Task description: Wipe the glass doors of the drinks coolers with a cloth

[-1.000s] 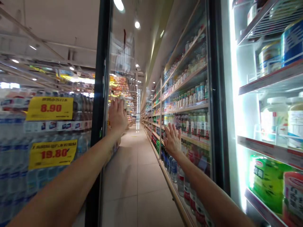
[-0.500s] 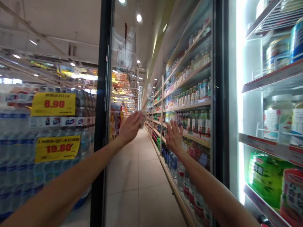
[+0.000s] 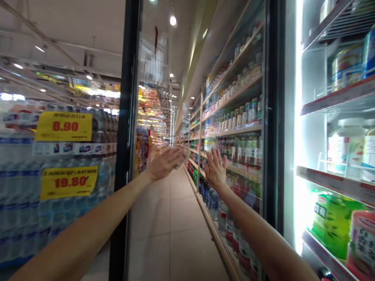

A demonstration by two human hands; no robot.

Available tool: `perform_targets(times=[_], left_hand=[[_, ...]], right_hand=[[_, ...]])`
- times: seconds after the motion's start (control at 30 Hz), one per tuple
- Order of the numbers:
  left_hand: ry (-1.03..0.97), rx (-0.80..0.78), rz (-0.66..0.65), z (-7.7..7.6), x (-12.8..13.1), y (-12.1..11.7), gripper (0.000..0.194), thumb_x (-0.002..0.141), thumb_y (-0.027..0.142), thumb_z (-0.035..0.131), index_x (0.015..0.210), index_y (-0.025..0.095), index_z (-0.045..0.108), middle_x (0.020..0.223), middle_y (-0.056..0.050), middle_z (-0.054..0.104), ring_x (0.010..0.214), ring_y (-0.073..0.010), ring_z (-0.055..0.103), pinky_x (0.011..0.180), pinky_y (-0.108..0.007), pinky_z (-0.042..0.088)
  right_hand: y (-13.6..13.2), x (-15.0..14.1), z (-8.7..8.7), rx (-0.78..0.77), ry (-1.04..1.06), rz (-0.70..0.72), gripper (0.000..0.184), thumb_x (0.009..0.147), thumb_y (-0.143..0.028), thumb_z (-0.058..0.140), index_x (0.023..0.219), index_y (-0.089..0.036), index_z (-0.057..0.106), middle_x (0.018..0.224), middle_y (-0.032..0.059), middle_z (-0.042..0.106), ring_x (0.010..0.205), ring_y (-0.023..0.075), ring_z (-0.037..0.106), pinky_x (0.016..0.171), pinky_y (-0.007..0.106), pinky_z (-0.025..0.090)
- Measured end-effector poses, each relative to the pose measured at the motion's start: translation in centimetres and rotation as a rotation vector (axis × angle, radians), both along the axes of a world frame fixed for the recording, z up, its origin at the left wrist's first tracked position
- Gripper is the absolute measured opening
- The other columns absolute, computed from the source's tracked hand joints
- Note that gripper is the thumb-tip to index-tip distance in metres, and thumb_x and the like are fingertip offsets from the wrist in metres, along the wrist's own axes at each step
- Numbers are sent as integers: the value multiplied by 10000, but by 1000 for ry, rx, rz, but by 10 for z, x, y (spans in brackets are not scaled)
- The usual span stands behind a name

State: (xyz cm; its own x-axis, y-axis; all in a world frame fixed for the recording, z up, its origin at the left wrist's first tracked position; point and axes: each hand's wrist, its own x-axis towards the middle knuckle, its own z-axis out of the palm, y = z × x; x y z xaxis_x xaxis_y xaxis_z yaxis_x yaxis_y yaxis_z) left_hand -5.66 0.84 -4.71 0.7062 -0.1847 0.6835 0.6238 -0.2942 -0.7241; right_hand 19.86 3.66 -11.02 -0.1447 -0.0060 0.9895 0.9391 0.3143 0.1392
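Observation:
I face an open glass fridge door (image 3: 164,58) with a black frame (image 3: 129,117). My left hand (image 3: 165,162) reaches out flat against the glass at mid-height, smeared by motion. A pale cloth (image 3: 181,163) shows under its fingertips, pressed to the pane. Just to its right, my right hand (image 3: 215,169) rests on the same glass with the palm flat and the fingers spread, holding nothing. Both forearms stretch forward from the bottom corners.
The lit fridge interior (image 3: 336,179) on the right holds jars, cans and green cartons on shelves. Stacked water bottles with yellow price tags (image 3: 63,125) stand left. Through the glass a tiled aisle (image 3: 175,218) runs ahead beside long drink shelves (image 3: 234,128).
My left hand with the cloth has swept down and to the right across the glass, from near the left frame to beside my right hand. The right hand has stayed put.

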Motion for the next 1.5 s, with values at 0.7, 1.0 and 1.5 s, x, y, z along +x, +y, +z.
perform_targets(times=[0.7, 1.0, 1.5], left_hand=[[98, -174, 80, -11, -37, 1, 493, 850, 147, 361, 1333, 247, 366, 1403, -35, 390, 1347, -153, 245, 1112, -361, 245], [314, -176, 116, -37, -29, 4, 529, 860, 118, 346, 1366, 264, 305, 1412, -26, 377, 1353, -152, 223, 1104, -357, 268], [-155, -167, 50, -13, -3, 5, 483, 869, 150, 349, 1341, 252, 344, 1414, -47, 371, 1362, -184, 202, 1112, -431, 234]], right_hand=[[-2, -2, 0, -14, 16, -25, 488, 863, -254, 364, 1348, -200, 364, 1447, 84, 321, 1374, 217, 174, 1095, 494, 110], [-2, -2, 2, -3, 15, -17, 495, 862, -246, 365, 1355, -202, 353, 1438, 96, 336, 1371, 221, 180, 1090, 504, 115], [-4, -2, 1, -2, 30, 28, 486, 869, -250, 357, 1353, -200, 356, 1442, 101, 325, 1377, 229, 158, 1089, 518, 117]])
